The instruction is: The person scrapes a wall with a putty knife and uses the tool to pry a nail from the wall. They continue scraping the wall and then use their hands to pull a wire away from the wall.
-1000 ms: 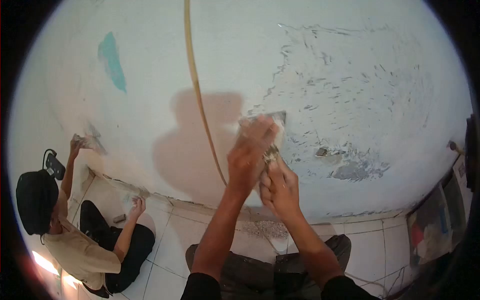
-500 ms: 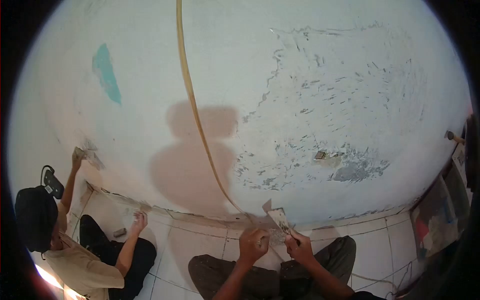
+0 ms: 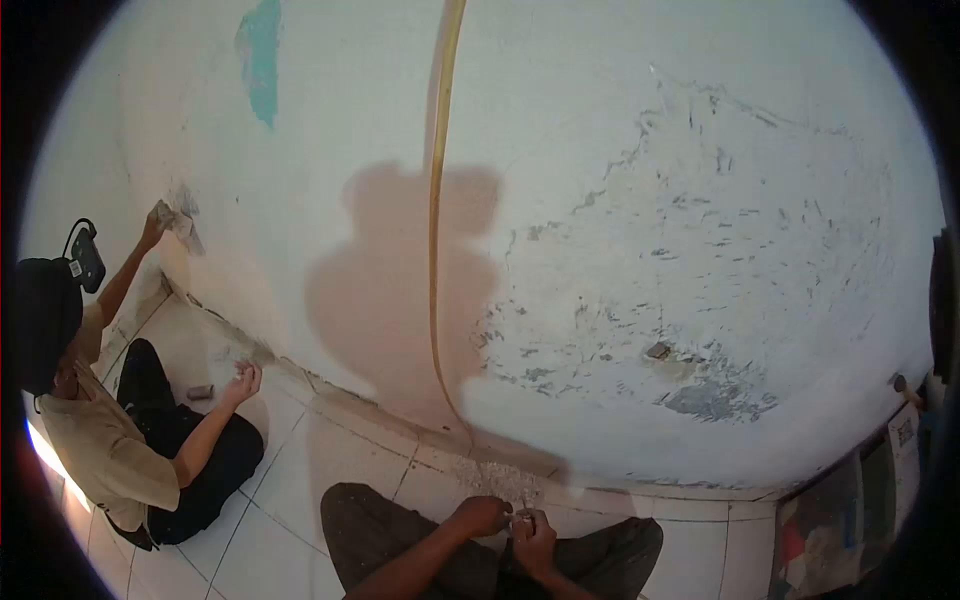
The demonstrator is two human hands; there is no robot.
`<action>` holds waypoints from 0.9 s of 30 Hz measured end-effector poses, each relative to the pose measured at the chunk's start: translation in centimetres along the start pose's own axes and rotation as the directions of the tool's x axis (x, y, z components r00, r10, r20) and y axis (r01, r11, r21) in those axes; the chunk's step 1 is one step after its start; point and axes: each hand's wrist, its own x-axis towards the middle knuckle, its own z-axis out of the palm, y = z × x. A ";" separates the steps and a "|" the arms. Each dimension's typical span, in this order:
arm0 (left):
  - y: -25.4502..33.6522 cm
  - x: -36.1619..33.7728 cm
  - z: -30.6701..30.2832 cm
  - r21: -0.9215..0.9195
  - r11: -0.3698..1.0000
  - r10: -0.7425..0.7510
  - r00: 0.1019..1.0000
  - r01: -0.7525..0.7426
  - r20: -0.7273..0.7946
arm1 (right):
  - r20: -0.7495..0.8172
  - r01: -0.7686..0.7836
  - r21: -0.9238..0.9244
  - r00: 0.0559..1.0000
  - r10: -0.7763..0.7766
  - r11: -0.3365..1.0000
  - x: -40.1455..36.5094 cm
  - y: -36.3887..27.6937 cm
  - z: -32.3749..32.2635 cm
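My left hand (image 3: 483,515) is closed low over my lap, its fingertips close against my right hand (image 3: 533,545). My right hand is curled round a putty knife (image 3: 519,517), which shows only as a small pale bit between the two hands. Most of the tool is hidden, and I cannot make out what the left fingers pinch. Just beyond the hands, pale scraped-off debris (image 3: 495,480) lies on the tiles. The white wall (image 3: 590,250) in front of me has a rough, scraped area with a grey patch (image 3: 715,395) low down.
A co-worker (image 3: 110,430) sits at the left, one hand holding a scraper (image 3: 186,232) against the wall. A small cylindrical piece (image 3: 200,392) lies on the floor there. A yellowish hose (image 3: 437,230) hangs down the wall. Containers (image 3: 825,530) stand at the right.
My hands have come together and dropped lower; the putty knife's raised blade is no longer plainly visible. The view has turned, shifting the hose and scraped area rightward.
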 end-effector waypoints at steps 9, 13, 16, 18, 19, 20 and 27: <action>-1.2 0.8 1.5 0.172 0.982 -0.067 0.996 0.077 -0.066 | -0.033 -0.153 0.077 0.987 0.156 0.985 1.2 2.0 1.0; -1.6 -0.2 1.7 0.082 0.996 0.036 0.988 -0.024 -0.153 | 0.022 -0.217 0.106 0.976 0.216 0.970 0.5 1.5 0.4; -0.4 -0.3 0.0 0.101 0.992 -0.070 0.997 0.071 -0.016 | 0.000 -0.201 0.170 0.979 0.204 0.965 0.5 0.9 0.4; -0.9 -0.4 0.6 0.095 0.994 -0.056 0.997 0.060 -0.048 | -0.029 -0.168 0.169 0.984 0.176 0.971 0.6 0.9 0.6; -1.0 -0.3 0.5 0.091 0.995 -0.038 0.996 0.046 -0.082 | -0.005 -0.184 0.182 0.982 0.188 0.966 0.7 1.2 0.7; -1.0 -0.1 0.5 0.093 0.995 -0.037 0.996 0.045 -0.085 | 0.020 -0.202 0.193 0.979 0.202 0.960 0.7 1.5 0.8; -0.6 0.1 0.6 0.117 0.992 -0.029 0.996 0.039 -0.085 | 0.096 -0.204 0.020 0.975 0.202 0.979 0.7 1.0 0.8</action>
